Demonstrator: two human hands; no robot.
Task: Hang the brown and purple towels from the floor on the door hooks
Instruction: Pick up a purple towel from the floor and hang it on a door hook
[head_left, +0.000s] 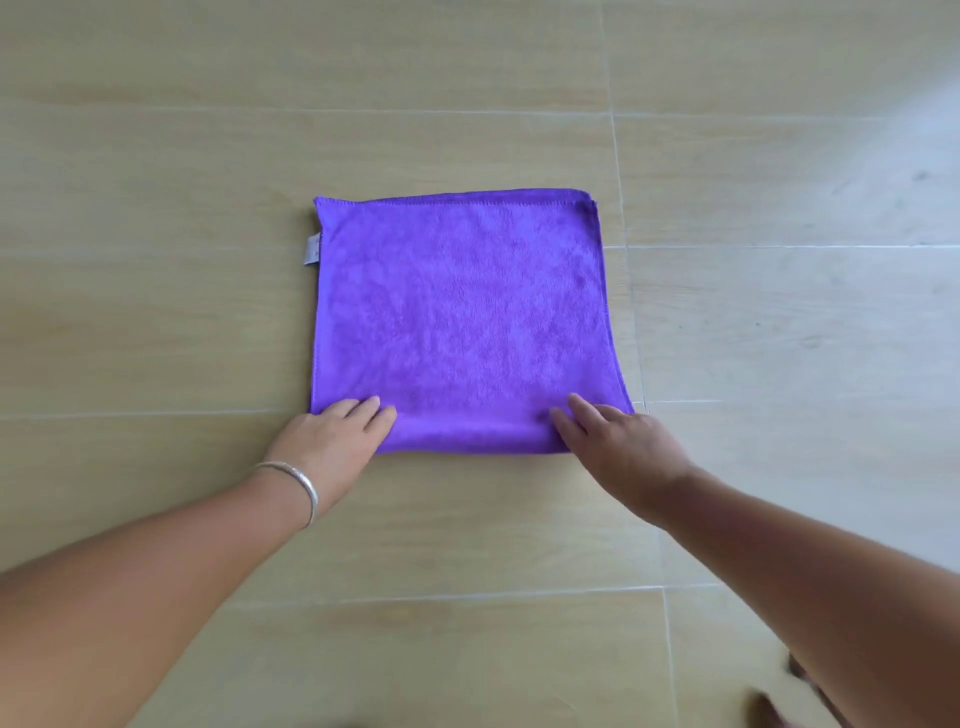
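Purple towel (462, 322) lies flat on the floor (156, 208), folded into a rough square, with its stitched edges aligned along the far side and a folded edge along the near side. A small white label (311, 249) projects from the towel's left edge, near the far left corner. Left hand (332, 436) rests on the near left corner of the towel — fingers extended and spread loosely, palm down, pressing the fabric against the floor without curling round it. A silver bracelet (301, 486) encircles the left wrist. Right hand (618, 441) rests on the near right corner in the same manner — fingers straight, tips on the fabric, nothing gripped. Both forearms reach in from the bottom of the head view. The floor consists of light wood-pattern tiles with pale grout lines; the towel sits across one such line at its right side. Bright light washes out the floor at the upper right.
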